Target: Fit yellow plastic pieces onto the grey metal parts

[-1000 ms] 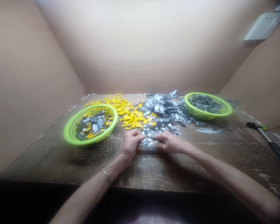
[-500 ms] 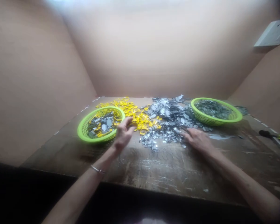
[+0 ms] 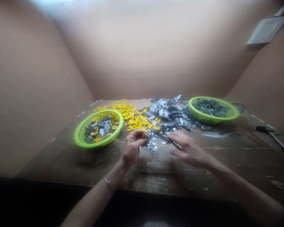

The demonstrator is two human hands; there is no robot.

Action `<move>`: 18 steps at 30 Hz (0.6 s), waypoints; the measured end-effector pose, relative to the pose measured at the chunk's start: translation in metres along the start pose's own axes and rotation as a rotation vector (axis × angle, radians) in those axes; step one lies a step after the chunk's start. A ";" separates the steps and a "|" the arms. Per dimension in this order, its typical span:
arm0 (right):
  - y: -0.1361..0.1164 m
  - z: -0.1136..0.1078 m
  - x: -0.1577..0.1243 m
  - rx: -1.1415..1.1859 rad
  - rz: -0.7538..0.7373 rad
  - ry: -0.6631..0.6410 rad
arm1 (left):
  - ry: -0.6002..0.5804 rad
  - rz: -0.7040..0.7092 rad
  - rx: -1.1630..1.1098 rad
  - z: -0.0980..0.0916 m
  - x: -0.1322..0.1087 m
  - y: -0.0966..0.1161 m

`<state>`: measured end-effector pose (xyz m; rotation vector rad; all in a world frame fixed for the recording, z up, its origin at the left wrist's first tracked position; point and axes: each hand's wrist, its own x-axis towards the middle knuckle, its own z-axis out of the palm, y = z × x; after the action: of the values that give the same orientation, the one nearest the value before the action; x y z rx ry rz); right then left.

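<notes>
While both forearms reach in from the near edge, the worn wooden table (image 3: pixel 156 179) shows scratched and pale under them, and a thin bangle (image 3: pixel 108 182) sits on the left wrist. Just beyond, the left hand (image 3: pixel 132 148) is curled, thumb and forefinger pinched shut on a small yellow piece (image 3: pixel 145 136) held just above the tabletop. The right hand (image 3: pixel 188 150) faces it, close but not touching, its fingers lightly closed on a thin grey strip (image 3: pixel 170 142) that slants toward the left fingertips. The blur hides whether strip and yellow piece meet.

Under and between the fingertips lies a small grey heap (image 3: pixel 152 146) of metal bits. Farther back, a yellow pile (image 3: pixel 132 119) of plastic frames spreads left of centre, touching a wider grey pile (image 3: pixel 170 114) of metal parts to its right.

To the left of the yellow pile stands the left basket (image 3: pixel 94 145), green and filled with mixed grey and yellow parts. The right basket (image 3: pixel 203 118), also green, stands against the grey pile's far right side and holds grey parts only. A flat silver scrap (image 3: pixel 215 134) lies in front of it, and a black-handled tool (image 3: pixel 265 129) rests near the table's right edge.

Plain brown walls (image 3: pixel 156 63) enclose the table on three sides, with a white box (image 3: pixel 266 30) fixed high on the right.
</notes>
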<state>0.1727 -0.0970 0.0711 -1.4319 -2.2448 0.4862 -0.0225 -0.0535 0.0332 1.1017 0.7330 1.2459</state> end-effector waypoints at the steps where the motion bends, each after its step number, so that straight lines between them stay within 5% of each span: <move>1: -0.003 0.002 0.001 -0.013 -0.009 0.007 | 0.005 0.004 -0.002 0.001 -0.001 -0.001; 18: -0.011 0.021 0.010 0.067 0.001 -0.005 | 0.085 0.015 -0.021 0.005 0.000 -0.010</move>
<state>0.1496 -0.0937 0.0599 -1.3992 -2.2106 0.5610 -0.0147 -0.0544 0.0250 1.0433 0.7752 1.3170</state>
